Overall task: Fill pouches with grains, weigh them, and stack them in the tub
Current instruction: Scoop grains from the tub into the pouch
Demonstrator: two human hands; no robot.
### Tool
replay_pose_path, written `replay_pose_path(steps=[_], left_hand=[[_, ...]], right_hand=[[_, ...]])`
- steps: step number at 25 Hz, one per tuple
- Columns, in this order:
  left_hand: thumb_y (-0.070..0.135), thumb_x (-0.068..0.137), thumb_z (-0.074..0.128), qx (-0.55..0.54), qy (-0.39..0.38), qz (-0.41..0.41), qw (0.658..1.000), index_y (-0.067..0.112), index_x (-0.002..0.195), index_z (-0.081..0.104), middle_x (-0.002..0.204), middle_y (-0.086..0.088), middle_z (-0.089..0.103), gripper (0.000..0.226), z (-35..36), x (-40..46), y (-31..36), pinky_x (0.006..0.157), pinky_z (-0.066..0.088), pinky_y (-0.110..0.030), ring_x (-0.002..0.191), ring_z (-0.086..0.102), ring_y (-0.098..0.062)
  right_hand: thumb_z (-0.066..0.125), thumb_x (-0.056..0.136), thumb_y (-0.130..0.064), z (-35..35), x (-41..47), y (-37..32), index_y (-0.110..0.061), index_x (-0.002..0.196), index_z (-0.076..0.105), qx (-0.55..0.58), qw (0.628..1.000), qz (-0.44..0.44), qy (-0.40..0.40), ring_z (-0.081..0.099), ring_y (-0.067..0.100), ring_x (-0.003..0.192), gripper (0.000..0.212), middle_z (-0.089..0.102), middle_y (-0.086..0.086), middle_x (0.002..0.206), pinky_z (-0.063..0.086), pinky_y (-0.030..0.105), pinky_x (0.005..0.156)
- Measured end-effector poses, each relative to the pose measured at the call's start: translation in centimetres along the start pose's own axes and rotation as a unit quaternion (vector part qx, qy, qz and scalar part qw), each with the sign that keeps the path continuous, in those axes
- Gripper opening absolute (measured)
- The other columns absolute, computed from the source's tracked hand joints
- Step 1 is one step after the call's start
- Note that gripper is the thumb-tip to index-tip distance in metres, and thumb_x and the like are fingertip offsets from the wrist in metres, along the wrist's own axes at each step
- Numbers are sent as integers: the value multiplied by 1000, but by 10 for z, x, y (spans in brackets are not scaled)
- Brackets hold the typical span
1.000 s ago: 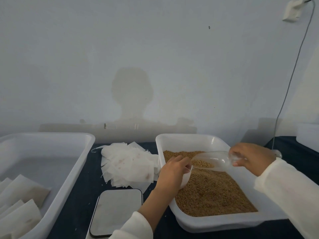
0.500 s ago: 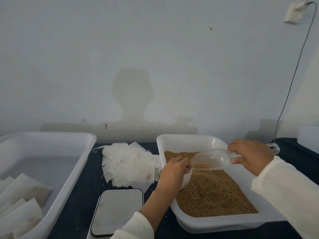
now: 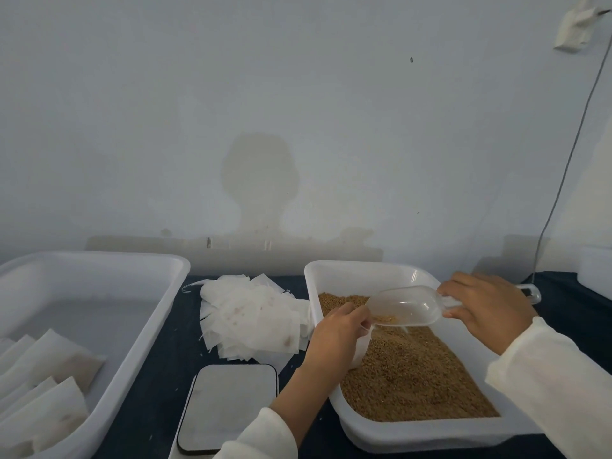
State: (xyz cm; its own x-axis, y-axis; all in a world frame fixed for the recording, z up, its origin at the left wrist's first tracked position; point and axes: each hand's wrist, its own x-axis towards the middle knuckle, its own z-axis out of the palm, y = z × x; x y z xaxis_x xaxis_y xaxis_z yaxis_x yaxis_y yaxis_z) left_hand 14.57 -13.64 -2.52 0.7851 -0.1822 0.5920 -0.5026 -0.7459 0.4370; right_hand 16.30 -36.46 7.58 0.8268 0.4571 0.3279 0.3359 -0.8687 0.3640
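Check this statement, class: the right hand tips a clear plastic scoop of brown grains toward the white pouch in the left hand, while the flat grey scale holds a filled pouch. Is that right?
One detail is wrong. The head view shows the flat grey scale bare, with no pouch on it. The rest stands: the right hand tips the clear plastic scoop of brown grains toward the white pouch held by the left hand.

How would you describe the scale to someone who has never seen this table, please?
Start from the two white tubs on the dark table: the left tub holds filled pouches, the right tub grains. In the gap between them, nearest the person, lies the scale. Unlike the heap of empty pouches behind it, it is one flat grey plate with rounded corners.
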Motion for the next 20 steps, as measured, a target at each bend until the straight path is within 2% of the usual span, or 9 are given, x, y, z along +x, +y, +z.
replay_pose_path(steps=[4,7,9,11,13,15,17,19,20], left_hand=[[9,92,56,-5,-1,-6,1000,13,102,59,106,0,60,10,1,0,-1,74,42,-16,94,54,-13],[4,92,54,-7,3,-15,1000,14,100,55,104,0,59,12,3,0,-2,71,41,-15,89,53,-13],[1,91,53,-30,21,-34,999,15,96,50,103,-1,57,14,1,0,-2,67,35,-9,86,50,-12],[3,94,48,-78,43,-71,993,14,96,46,103,-2,56,12,-2,0,-2,67,39,-18,86,51,-15],[9,98,43,-133,60,-101,984,14,98,45,99,0,56,6,-5,-1,-2,67,42,-26,83,51,-16],[12,99,42,-173,70,-117,975,17,96,46,94,3,56,7,-9,-2,-3,66,40,-22,80,50,-11],[10,98,44,-207,80,-127,967,20,93,46,86,9,54,11,-14,-1,-5,65,38,-19,75,47,-6],[8,98,44,-237,81,-128,960,19,91,46,79,12,50,13,-19,1,-7,64,38,-22,71,44,-7],[8,98,44,-246,77,-125,958,18,91,46,78,13,49,12,-22,2,-8,63,38,-23,70,44,-8]], right_hand=[[44,96,-44,-5,3,-3,-38,120,48,-23,1000,-1,-13,50,5,102,26,50,-18,113,32,21,80],[51,94,-36,-4,-2,0,-36,96,46,68,994,49,-71,52,6,87,5,51,-14,97,38,21,72],[53,93,-29,8,-7,-6,-29,82,45,136,979,109,-108,53,6,76,13,50,-10,86,41,19,65],[53,93,-25,32,-12,-17,-22,80,47,191,960,160,-127,54,7,73,15,52,-7,84,43,17,64],[52,94,-21,60,-14,-31,-20,78,45,216,946,183,-161,55,10,79,17,53,-3,91,43,16,66],[48,96,-20,85,-16,-44,-15,97,54,204,939,190,-201,55,16,96,8,52,3,110,46,21,81],[45,97,-23,96,-17,-53,-16,119,52,166,934,196,-250,47,22,115,25,45,7,129,43,31,97],[46,95,-26,94,-17,-59,-20,130,44,109,932,184,-293,37,26,126,36,36,8,140,36,37,104],[48,93,-26,89,-15,-60,-21,135,38,102,937,177,-282,35,26,128,44,33,7,142,35,39,105]])
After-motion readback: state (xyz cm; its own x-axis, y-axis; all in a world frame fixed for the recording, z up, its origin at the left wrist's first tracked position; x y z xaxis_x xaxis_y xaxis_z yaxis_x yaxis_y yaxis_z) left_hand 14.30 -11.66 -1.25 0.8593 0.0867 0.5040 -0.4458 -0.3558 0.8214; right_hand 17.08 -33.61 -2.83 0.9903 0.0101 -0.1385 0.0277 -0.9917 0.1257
